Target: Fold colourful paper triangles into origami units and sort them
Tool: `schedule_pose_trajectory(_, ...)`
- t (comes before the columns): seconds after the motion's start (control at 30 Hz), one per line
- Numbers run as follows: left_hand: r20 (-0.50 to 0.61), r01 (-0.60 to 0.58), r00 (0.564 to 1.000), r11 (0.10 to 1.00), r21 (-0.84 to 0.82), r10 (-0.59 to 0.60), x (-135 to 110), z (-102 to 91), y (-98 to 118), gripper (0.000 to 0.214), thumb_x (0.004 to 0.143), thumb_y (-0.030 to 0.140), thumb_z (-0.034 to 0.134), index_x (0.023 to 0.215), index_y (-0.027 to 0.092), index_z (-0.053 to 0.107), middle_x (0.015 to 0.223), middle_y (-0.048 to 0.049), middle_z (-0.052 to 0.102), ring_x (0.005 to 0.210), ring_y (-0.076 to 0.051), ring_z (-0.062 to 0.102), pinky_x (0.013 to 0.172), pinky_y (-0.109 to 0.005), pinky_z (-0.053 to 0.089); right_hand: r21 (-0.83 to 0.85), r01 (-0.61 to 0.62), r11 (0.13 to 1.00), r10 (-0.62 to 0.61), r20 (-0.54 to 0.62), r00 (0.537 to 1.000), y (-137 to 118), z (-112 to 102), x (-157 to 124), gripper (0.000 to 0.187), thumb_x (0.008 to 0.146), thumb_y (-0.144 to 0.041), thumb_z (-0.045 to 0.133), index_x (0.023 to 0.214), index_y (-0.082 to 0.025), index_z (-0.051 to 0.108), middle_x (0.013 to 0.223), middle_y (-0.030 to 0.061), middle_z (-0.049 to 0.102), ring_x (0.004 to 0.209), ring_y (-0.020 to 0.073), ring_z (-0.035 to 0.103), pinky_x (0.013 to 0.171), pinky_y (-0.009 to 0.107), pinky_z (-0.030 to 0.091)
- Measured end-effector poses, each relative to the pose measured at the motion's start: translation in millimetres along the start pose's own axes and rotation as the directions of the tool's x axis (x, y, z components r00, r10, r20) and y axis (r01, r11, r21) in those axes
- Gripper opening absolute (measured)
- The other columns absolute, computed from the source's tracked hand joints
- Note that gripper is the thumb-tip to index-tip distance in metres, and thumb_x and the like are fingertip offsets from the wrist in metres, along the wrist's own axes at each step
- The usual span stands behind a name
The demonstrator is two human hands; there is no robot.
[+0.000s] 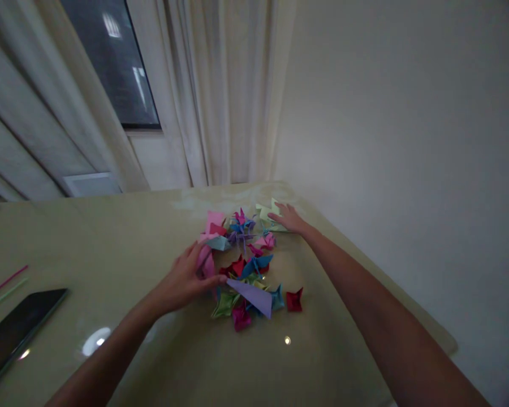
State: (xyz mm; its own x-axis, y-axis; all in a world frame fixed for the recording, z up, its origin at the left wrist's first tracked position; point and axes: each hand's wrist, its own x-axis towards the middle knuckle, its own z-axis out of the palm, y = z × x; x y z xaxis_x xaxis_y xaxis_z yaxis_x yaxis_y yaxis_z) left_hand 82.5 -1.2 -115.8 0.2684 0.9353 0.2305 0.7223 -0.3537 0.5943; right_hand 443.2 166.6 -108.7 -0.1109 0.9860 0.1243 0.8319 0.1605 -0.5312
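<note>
A pile of colourful folded paper pieces lies on the table in front of me. My left hand (pixel 190 278) rests at the pile's left edge, fingers and thumb apart, beside pink folded paper (pixel 205 261). Its thumb tip meets the narrow end of a purple folded paper (pixel 254 296). Stretched out at the far right side, my right hand (pixel 292 219) has its fingers spread over pale green folded paper (pixel 264 212). Between the hands are a blue paper crane (pixel 257 264), a light blue folded piece (pixel 219 243) and pink ones (pixel 266 241). A small red folded piece (pixel 294 299) sits apart at the near right.
At the left lie a dark flat tablet or phone (pixel 23 322), a pink stick (pixel 5 282) and a green stick (pixel 4 295). Curtains (pixel 233 96) and a window (pixel 114 62) stand behind the glossy table (pixel 110 237). A white wall (pixel 398 141) borders the table's right edge.
</note>
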Motion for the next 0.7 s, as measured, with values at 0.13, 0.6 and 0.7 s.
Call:
schedule_pose_trajectory(0.13, -0.032, -0.102, 0.995, 0.986, -0.129, 0.099, 6.6, 33.3, 11.7, 0.120, 0.071, 0.059, 0.088, 0.167, 0.029, 0.023, 0.171, -0.0174, 0.031, 0.158, -0.042, 0.029, 0.126, -0.061, 0.031, 0.162, 0.127, 0.979, -0.154, 0.167, 0.974, -31.6, 33.7, 0.7, 0.063, 0.099, -0.064, 0.062, 0.144, -0.021, 0.063, 0.151, 0.0130, 0.061, 0.139, 0.0310, 0.057, 0.118, 0.042, 0.042)
schedule_pose_trajectory(0.6, -0.275, -0.067, 0.958, 0.872, -0.484, -0.079, 81.2, -11.0, 53.2, 0.047, 0.089, 0.056, 0.067, 0.114, 0.016, 0.069, 0.096, -0.0048, 0.072, 0.087, -0.023, 0.066, 0.083, -0.037, 0.055, 0.521, 0.307, 0.797, -0.340, -0.033, 0.940, -96.1, -0.9, -43.9, 0.022, 0.095, -0.032, 0.064, 0.113, -0.021, 0.071, 0.096, 0.0019, 0.074, 0.075, 0.0169, 0.069, 0.079, 0.034, 0.057)
schedule_pose_trajectory(0.7, -0.254, -0.022, 0.955, 0.820, -0.572, -0.152, 67.2, -20.5, 53.6, 0.061, 0.092, 0.073, 0.054, 0.104, 0.016, 0.070, 0.088, -0.0041, 0.071, 0.080, -0.022, 0.064, 0.074, -0.033, 0.052, 0.446, 0.374, 0.813, -0.412, -0.013, 0.911, -90.6, -22.3, -57.6, 0.028, 0.090, -0.028, 0.069, 0.116, -0.022, 0.075, 0.110, 0.0047, 0.076, 0.099, 0.0215, 0.071, 0.093, 0.038, 0.056)
